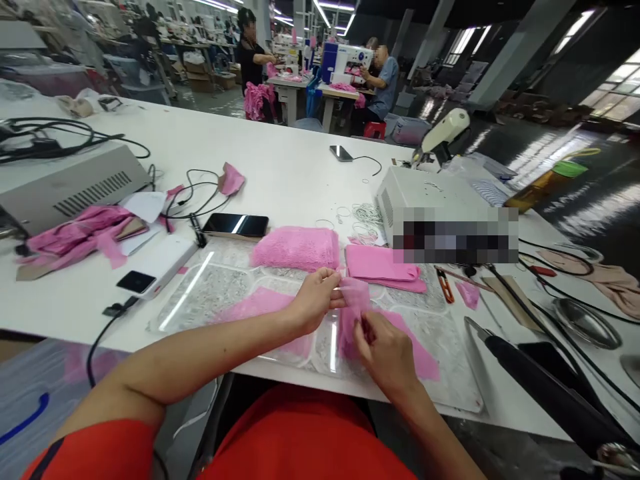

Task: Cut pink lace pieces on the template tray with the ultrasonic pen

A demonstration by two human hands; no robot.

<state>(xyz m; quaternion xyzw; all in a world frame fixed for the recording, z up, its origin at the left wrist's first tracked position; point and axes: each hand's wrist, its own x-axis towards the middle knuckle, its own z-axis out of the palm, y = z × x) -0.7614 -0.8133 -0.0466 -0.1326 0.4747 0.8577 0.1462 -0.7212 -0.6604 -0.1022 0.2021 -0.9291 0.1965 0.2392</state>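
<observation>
Between my hands is a sheer pink fabric piece [356,295], raised a little off the table. My left hand [319,300] pinches its upper left edge between thumb and fingers. Lower down on the right, my right hand [383,343] has its fingers closed on the same piece. Beneath my right hand lies more pink fabric [420,357] on a clear-topped mat [200,293]. Another sheer pink sheet [255,307] lies partly hidden under my left forearm. Just beyond my hands sit a stack of pink lace pieces [297,247] and a folded pink stack [383,265].
A phone [236,225] and white power bank [157,267] lie to the left. A grey box [435,193] stands behind the folded stack. Orange snips [444,285], cables and a black-handled tool [540,380] occupy the right. Co-workers [383,77] are at machines across the room.
</observation>
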